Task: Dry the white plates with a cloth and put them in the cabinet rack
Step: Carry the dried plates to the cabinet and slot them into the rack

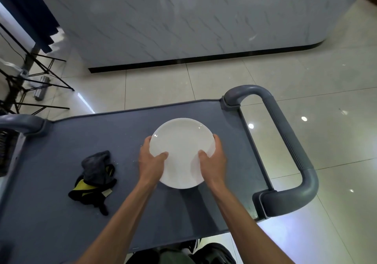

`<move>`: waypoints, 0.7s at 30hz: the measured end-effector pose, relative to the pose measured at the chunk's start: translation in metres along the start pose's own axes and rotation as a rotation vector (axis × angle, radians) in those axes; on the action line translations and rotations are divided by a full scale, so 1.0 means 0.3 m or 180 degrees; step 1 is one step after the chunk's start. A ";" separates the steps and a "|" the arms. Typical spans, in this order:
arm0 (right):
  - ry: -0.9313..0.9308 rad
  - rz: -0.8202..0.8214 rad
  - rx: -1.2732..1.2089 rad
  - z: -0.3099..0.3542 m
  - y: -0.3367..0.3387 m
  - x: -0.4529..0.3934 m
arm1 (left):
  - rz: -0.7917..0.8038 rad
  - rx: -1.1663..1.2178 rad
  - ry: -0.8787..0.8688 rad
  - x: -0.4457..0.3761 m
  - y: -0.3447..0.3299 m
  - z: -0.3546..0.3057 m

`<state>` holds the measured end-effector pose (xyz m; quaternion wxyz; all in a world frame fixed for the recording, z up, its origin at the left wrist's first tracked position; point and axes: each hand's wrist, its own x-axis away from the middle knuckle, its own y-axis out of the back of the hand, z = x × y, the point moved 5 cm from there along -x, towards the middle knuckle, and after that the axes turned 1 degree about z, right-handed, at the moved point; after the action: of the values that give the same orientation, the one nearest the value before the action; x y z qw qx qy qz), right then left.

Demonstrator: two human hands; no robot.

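A white plate sits over the middle of a grey utility cart top, gripped from both sides: the left hand clasps its left rim with the thumb pressed onto the upper face and the fingers curled under the edge, and the right hand does the same on the right rim. Whether the plate rests on the cart or is raised just above it cannot be told, though a soft shadow lies on the surface below its near edge. Left of the plate, well apart from it, a crumpled dark grey cloth lies on the cart top, heaped over a black and yellow fabric piece — the two touch and overlap. Right of the plate, the cart's thick grey handle loops outward beyond the cart's edge; a second grey handle end shows at the far left. Beyond the plate, past the far edge of the cart, glossy cream floor tiles run up to a white marbled counter panel with a dark base strip. Far left of the plate, black stand legs spread over the floor beneath a dark blue curtain. Nothing lies between the plate and the cloth.
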<state>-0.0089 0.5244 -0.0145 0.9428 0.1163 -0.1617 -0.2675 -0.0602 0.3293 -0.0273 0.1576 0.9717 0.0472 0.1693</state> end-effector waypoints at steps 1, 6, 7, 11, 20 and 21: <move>0.0013 0.0000 -0.0007 0.002 0.001 0.005 | -0.0013 -0.0021 -0.0029 0.004 0.002 -0.002; 0.0067 -0.0033 0.0022 0.002 0.015 0.020 | -0.0050 -0.0139 -0.0242 0.022 0.010 -0.029; 0.0070 -0.0035 0.0048 0.002 0.018 0.023 | -0.0055 -0.0149 -0.0277 0.027 0.011 -0.037; 0.0184 -0.0066 0.0160 0.008 0.032 0.040 | -0.0053 -0.0310 -0.0442 0.048 0.013 -0.068; 0.0317 -0.0409 0.0186 0.037 0.090 0.108 | 0.0274 -0.0411 -0.0818 0.076 0.008 -0.092; 0.0319 -0.0462 0.0181 0.042 0.097 0.119 | 0.0310 -0.0408 -0.0813 0.078 0.006 -0.093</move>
<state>0.0288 0.5275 0.0146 0.9241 0.1677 -0.1130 -0.3243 -0.0477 0.3392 0.0057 0.2156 0.9745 -0.0314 0.0544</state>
